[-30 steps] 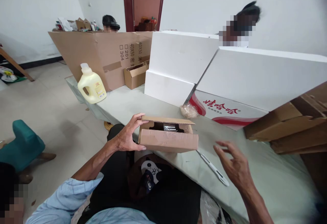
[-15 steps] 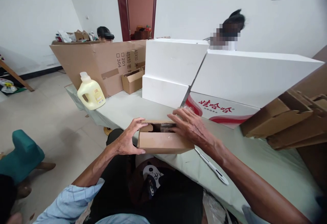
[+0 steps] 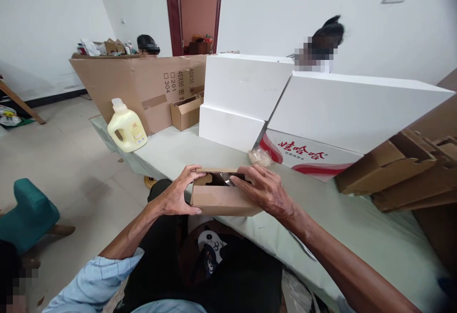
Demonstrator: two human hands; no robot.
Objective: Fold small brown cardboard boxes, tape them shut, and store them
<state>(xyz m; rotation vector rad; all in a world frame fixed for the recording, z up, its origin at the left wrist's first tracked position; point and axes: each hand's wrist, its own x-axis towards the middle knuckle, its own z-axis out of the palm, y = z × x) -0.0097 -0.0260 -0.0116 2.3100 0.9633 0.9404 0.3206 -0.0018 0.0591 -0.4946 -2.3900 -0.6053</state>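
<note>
A small brown cardboard box (image 3: 224, 200) lies at the table's front edge, its long opening facing up. My left hand (image 3: 180, 191) is closed on its left end, thumb at the front and fingers at the back. Over the right end my right hand (image 3: 262, 187) is closed, with fingertips reaching into the opening. They touch a shiny, silvery item (image 3: 227, 178) inside, mostly hidden. Behind the box lies a crumpled clear plastic wad (image 3: 260, 157). A slim white tool (image 3: 307, 250) is mostly covered by my right forearm.
White boxes (image 3: 246, 82) and a red-lettered carton (image 3: 307, 153) stand across the table. At left are a yellow detergent jug (image 3: 128, 130), a large cardboard sheet (image 3: 150, 89) and another small box (image 3: 186, 113). Open cartons (image 3: 389, 165) stand at right. Two people sit beyond.
My right hand has come down and left, onto the box opening. The plastic wad, beneath its fingers before, now lies uncovered on the table. My forearm covers more of the white tool.
</note>
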